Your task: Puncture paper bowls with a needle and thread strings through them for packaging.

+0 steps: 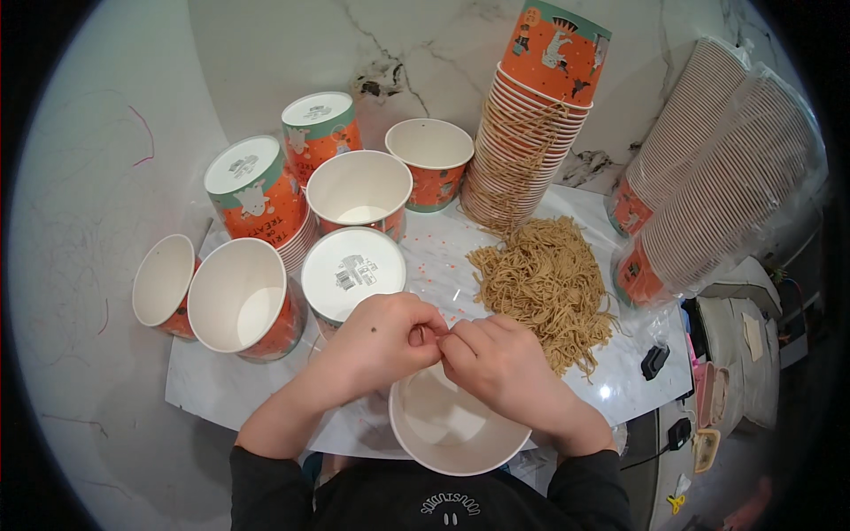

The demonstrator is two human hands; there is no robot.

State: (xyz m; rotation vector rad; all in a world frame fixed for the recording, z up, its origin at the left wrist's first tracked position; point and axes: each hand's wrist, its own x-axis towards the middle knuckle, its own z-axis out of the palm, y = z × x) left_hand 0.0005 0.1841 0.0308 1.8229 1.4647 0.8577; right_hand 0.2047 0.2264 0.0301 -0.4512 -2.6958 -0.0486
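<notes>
A: Where do the 2 hands stand?
B: Low in the centre of the frame. The left hand point(376, 336) and right hand point(496, 354) come together, curled fingertips meeting just above the upper rim of an open paper bucket point(460, 450).
A: Clamped on something?
B: I can't tell; the knuckles hide whatever may lie between the tips.
A: And that bucket, from the grip?
B: Directly below it in the frame, mouth toward the camera, so its axis points roughly up at the viewer. The right hand covers more of its rim.
A: The twine?
B: A tangled tan twine heap point(544, 283) sits right of centre, just above the right hand, the nearer of the 2. Its strands run every way, with no single long axis.
A: Other containers?
B: An upturned bucket point(354, 274) shows its white base just above the left hand. Across the left and upper centre, 4 open buckets point(359, 190) show pale linings, with 2 more bases facing up behind. A tall bucket stack point(553, 159) at upper centre-right has tan strands draped down its side; 2 stacks in clear plastic point(722, 181) lean at upper right.
</notes>
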